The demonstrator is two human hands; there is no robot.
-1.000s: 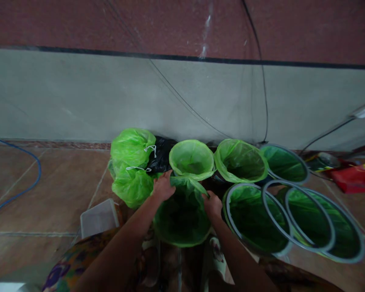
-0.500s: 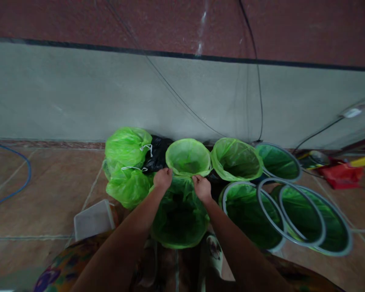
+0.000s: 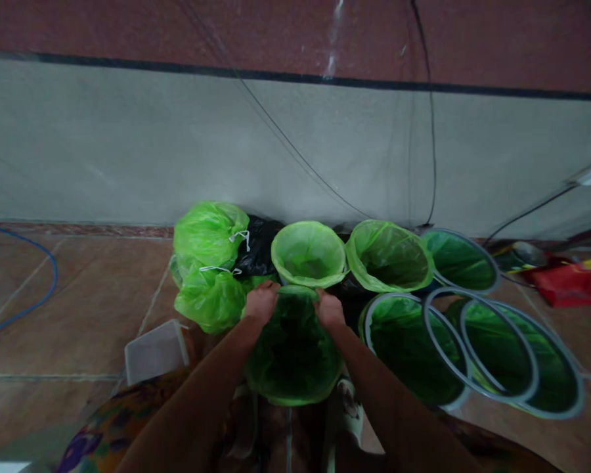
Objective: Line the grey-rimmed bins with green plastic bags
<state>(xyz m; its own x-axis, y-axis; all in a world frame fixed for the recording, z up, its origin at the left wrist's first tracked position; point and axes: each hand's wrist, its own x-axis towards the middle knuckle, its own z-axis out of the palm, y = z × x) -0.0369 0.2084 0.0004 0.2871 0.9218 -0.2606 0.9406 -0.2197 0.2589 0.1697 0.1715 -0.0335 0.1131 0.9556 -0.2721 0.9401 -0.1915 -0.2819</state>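
Green bin liner (image 3: pixel 293 348) in the near bin, centre of the scene, just in front of the person. Its far rim is pinched at two places: left hand (image 3: pixel 261 303) closed on the plastic at the left of the rim, right hand (image 3: pixel 329 309) closed on it at the right. Both grips are curled tight on the film, with nothing else held.

Change noted: a second ago the right hand sat lower on the right side and a loose flap stood up between the hands; now the hands are drawn closer together at the far edge and the flap is pulled flat. Judged: the liner mouth is being settled over the rim, far side last.

Just beyond, touching or nearly so, an open lined bin (image 3: pixel 308 253); another lined bin (image 3: pixel 390 256) to its right. Grey-rimmed lined bins (image 3: pixel 414 351) overlap at the right. Tied green bags (image 3: pixel 209 263) and a black bag (image 3: pixel 261 246) far left. White container (image 3: pixel 156 351) on the floor tiles (image 3: pixel 79 295), near left.
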